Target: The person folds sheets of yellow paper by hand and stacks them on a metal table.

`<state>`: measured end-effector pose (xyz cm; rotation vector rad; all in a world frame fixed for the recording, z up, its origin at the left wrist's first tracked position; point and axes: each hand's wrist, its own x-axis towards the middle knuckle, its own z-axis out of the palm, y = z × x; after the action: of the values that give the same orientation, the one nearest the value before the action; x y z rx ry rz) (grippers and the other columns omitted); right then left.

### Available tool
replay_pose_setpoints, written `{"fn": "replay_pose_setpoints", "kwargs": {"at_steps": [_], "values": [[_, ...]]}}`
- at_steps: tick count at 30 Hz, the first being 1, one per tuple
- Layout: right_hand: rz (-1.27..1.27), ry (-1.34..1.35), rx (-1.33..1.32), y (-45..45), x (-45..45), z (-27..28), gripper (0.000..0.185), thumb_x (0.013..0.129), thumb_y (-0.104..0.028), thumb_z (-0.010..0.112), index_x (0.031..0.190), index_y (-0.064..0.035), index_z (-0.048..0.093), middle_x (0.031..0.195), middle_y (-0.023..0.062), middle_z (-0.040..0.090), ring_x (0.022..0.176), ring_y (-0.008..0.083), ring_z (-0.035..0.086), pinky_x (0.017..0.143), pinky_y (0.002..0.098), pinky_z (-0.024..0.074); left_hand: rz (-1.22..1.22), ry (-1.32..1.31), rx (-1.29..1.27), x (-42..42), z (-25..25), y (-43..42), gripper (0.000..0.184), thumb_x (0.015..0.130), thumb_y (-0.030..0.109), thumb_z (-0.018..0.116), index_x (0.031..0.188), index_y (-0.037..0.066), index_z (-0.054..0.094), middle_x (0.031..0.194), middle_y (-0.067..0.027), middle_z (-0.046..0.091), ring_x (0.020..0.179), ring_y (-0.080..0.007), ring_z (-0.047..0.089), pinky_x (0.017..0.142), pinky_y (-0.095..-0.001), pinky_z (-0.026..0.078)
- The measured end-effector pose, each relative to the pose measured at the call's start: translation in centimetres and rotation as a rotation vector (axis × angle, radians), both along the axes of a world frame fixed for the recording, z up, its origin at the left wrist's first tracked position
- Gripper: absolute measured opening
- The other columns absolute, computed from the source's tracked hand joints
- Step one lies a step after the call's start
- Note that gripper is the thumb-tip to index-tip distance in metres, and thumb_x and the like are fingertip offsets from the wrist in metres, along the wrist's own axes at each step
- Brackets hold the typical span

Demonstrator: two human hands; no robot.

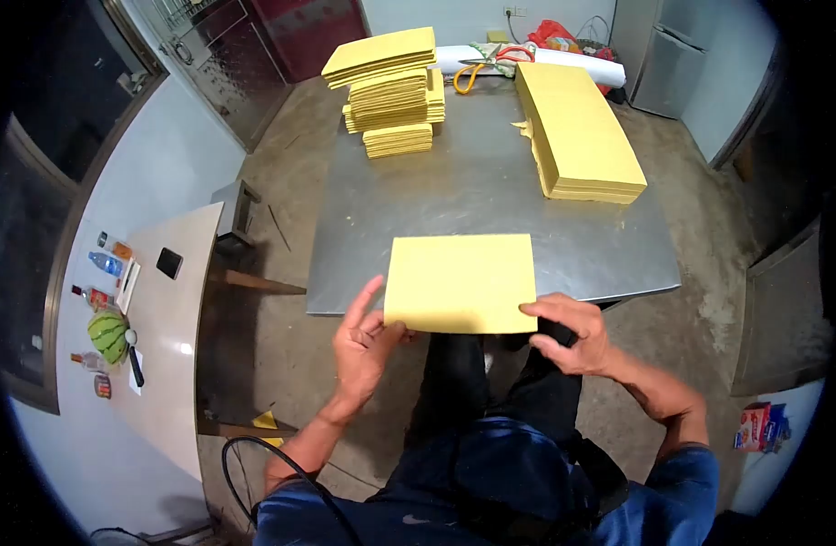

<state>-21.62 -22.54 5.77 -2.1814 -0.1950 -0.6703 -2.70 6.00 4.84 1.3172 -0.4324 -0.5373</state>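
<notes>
A rectangular sheet of yellow paper (461,282) lies over the near edge of the metal table, its lower part reaching past that edge above my lap. My left hand (361,353) pinches its lower left corner, with the index finger stretched up beside the paper. At the lower right corner my right hand (572,338) grips it between thumb and fingers. Whether it is one sheet or a few together, I cannot tell. Farther back stand a tall stack of folded yellow paper (390,96) on the left and a long, thick yellow paper stack (586,132) on the right.
Orange-handled scissors (468,80) lie at the far edge of the metal table (436,196), before a white roll (600,71). To the left, a side table (177,300) carries a melon (108,335), a phone (169,263) and several bottles. A black cable (281,455) loops near my left arm.
</notes>
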Motion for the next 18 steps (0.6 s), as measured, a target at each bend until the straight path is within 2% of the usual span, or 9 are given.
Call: {"fn": "replay_pose_setpoints", "kwargs": {"at_steps": [1,2,5,7,9,10,12,15,18], "values": [[-0.020,-0.006,-0.012,-0.2,0.9,0.8,0.040,0.088,0.001,0.080,0.128,0.0040,0.075,0.118,0.0220,0.079,0.104,0.0330,0.079,0.089,0.0399,0.0628,0.011,-0.059,-0.021,0.6,0.9,-0.2,0.066,0.101,-0.009,0.068,0.163,-0.003,0.045,0.120,-0.0135,0.078,0.099,-0.0177,0.074,0.085,-0.0317,0.062],[-0.061,-0.012,-0.050,-0.6,2.0,1.6,0.043,0.087,-0.001,0.083,0.129,0.0035,0.075,0.118,0.0232,0.079,0.105,0.0322,0.079,0.091,0.0396,0.0630,0.049,-0.144,0.068,1.4,2.0,-0.6,0.057,0.102,-0.005,0.069,0.157,-0.004,0.055,0.121,-0.0126,0.077,0.098,-0.0175,0.073,0.087,-0.0322,0.061],[-0.075,-0.086,-0.018,-2.4,7.0,4.9,0.044,0.092,0.000,0.077,0.136,0.0003,0.073,0.123,0.0204,0.078,0.107,0.0274,0.077,0.093,0.0376,0.0637,0.055,-0.435,0.256,6.0,5.8,-1.3,0.049,0.102,0.000,0.070,0.149,-0.005,0.063,0.123,-0.0131,0.076,0.099,-0.0190,0.073,0.088,-0.0348,0.061],[-0.124,-0.130,-0.009,-3.8,11.3,7.8,0.042,0.096,-0.002,0.076,0.138,-0.0038,0.073,0.124,0.0168,0.078,0.107,0.0234,0.077,0.094,0.0366,0.0635,0.127,-0.575,0.127,9.4,9.0,-3.3,0.042,0.101,0.000,0.071,0.144,-0.003,0.070,0.124,-0.0110,0.075,0.099,-0.0124,0.070,0.087,-0.0277,0.058],[-0.125,-0.091,0.160,-5.5,16.4,11.0,0.042,0.099,-0.006,0.075,0.141,-0.0038,0.073,0.124,0.0157,0.079,0.106,0.0188,0.077,0.095,0.0336,0.0630,0.211,-0.719,0.049,13.9,12.1,-6.0,0.041,0.102,0.002,0.070,0.143,-0.002,0.071,0.122,-0.0104,0.076,0.104,-0.0132,0.070,0.092,-0.0281,0.057],[-0.079,-0.141,0.177,-7.0,19.6,12.2,0.042,0.101,-0.011,0.074,0.142,-0.0022,0.072,0.119,0.0157,0.080,0.103,0.0164,0.077,0.093,0.0325,0.0631,0.225,-0.797,0.043,16.9,13.4,-7.3,0.041,0.102,0.004,0.071,0.143,-0.001,0.071,0.122,-0.0100,0.077,0.106,-0.0134,0.070,0.094,-0.0283,0.057],[-0.156,-0.148,-0.010,-8.8,24.4,16.0,0.041,0.104,-0.022,0.070,0.139,0.0007,0.072,0.101,0.0115,0.082,0.094,0.0145,0.077,0.084,0.0304,0.0622,0.261,-0.932,0.080,23.0,16.1,-9.7,0.042,0.102,0.009,0.073,0.143,0.000,0.071,0.123,-0.0097,0.078,0.109,-0.0136,0.070,0.097,-0.0284,0.056],[-0.109,-0.195,0.003,-12.9,33.4,17.6,0.043,0.104,-0.026,0.071,0.138,-0.0004,0.073,0.106,0.0142,0.082,0.091,0.0172,0.078,0.084,0.0325,0.0621,0.281,-1.011,0.094,29.9,19.0,-12.9,0.043,0.102,0.014,0.075,0.142,0.001,0.072,0.124,-0.0108,0.078,0.107,-0.0136,0.071,0.098,-0.0281,0.056],[-0.228,-0.161,-0.030,-13.9,36.5,17.3,0.040,0.101,-0.024,0.071,0.134,-0.0022,0.077,0.105,0.0168,0.083,0.092,0.0197,0.079,0.086,0.0339,0.0623,0.257,-1.009,0.122,34.5,18.1,-15.2,0.043,0.102,0.014,0.075,0.143,0.001,0.072,0.122,-0.0102,0.079,0.105,-0.0137,0.072,0.094,-0.0286,0.056]]}}
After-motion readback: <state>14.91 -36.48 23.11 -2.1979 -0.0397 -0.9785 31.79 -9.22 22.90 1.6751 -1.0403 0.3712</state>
